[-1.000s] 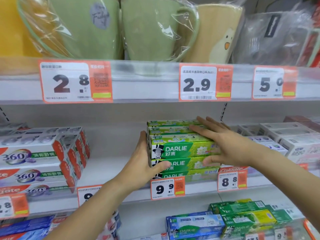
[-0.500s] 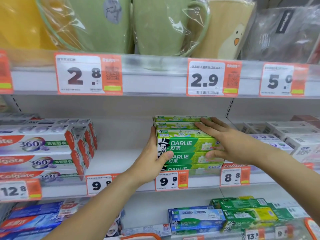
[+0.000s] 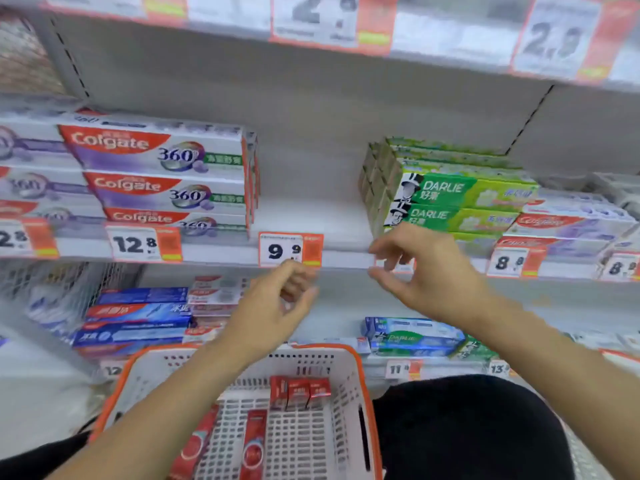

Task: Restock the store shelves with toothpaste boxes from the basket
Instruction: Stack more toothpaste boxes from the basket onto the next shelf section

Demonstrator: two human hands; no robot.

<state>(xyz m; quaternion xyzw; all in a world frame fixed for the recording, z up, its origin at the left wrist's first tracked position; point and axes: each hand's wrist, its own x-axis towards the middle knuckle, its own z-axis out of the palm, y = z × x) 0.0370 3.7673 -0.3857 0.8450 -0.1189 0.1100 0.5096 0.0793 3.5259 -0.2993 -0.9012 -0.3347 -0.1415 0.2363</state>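
A stack of green Darlie toothpaste boxes [image 3: 457, 199] stands on the middle shelf [image 3: 311, 220]. Both my hands hover in front of that shelf's edge, below the stack and apart from it. My left hand [image 3: 277, 303] hangs with loosely curled fingers and holds nothing. My right hand [image 3: 422, 268] is also empty, its fingers relaxed and spread. Below them a white basket with an orange rim [image 3: 349, 393] holds several red toothpaste boxes [image 3: 299, 393].
Colgate 360 boxes [image 3: 162, 174] fill the shelf's left side, and more Colgate boxes [image 3: 568, 220] lie to the right of the Darlie stack. A bare gap lies between the Colgate 360 and Darlie stacks. Blue boxes [image 3: 135, 320] sit on the lower shelf.
Both hands have let go of the Darlie stack and dropped below the shelf edge. The view has tilted down, bringing the basket into sight.
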